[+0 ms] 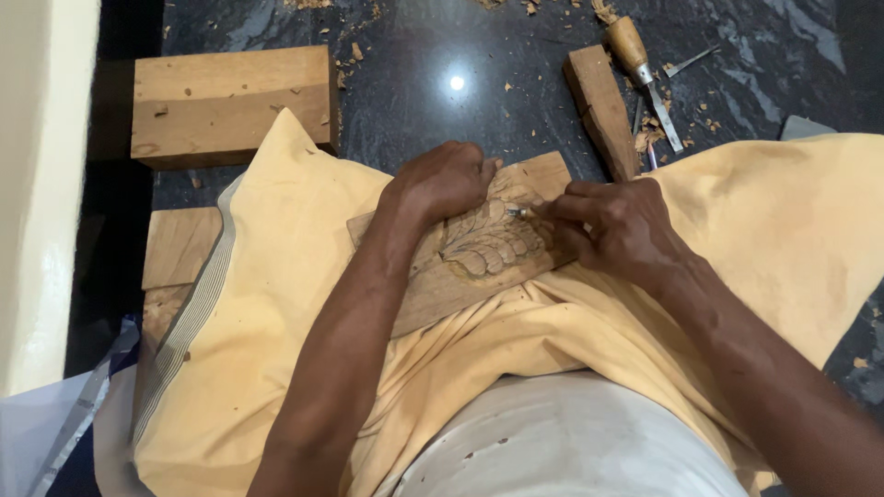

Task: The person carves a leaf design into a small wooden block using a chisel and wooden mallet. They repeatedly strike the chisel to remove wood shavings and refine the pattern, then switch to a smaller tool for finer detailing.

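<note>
- On the lap, over a yellow cloth, a flat wooden panel is lying tilted, its far corner pointing toward the dark stone floor; a leaf-like carving is showing in its upper middle.
- Left hand is curling into a loose fist over the panel's far left edge, knuckles up, fingers pressed together and bearing down on the wood; the forearm is running straight from the bottom of the view up to the panel.
- Right hand is coming in from the right edge of the panel, wrist bent, fingers bunched and pinching a thin metal-tipped tool; only the short shiny tip is showing, and it is touching the carving just beside the left hand's fingers.
- Both hands are sitting close together at the panel's upper edge, with the tool tip between them.
- Beyond the panel, on the floor, a narrow wooden bar is lying at an angle, and a chisel with a wooden handle is lying just beside it, with other thin metal tools near its blade.
- Toward the far left, a thick wooden block is resting on the floor, touching the cloth's edge; another flat board is peeking out under the cloth's left side.
- Wood chips are lying scattered over the floor around the tools.
</note>
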